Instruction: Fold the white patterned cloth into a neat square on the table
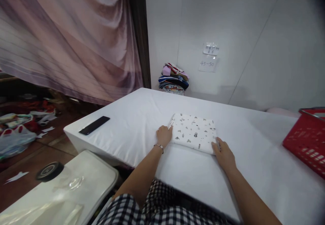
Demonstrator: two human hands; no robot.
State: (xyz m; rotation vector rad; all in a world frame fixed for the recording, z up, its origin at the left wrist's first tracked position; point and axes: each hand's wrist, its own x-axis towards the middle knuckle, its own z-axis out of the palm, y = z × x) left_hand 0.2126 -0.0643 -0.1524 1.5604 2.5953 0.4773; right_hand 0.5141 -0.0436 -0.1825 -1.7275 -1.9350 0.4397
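Note:
A folded white cloth [194, 132] with small grey-green and brown printed figures lies flat on the white-covered table [127, 130] in front of me. My left hand [164, 135], with a bracelet at its wrist, is closed on the left edge of the cloth, its fingers bent. At the near right corner my right hand [224, 154] grips the edge, with the thumb on the near side and the fingers along the right side. The undersides of the fingers are hidden.
A black phone [94, 125] lies at the table's left. A red plastic basket [304, 140] stands at the right edge. Folded clothes [174, 79] are stacked behind the table by the wall. At lower left is a white cabinet-like surface [83, 171] with a black round object [49, 171].

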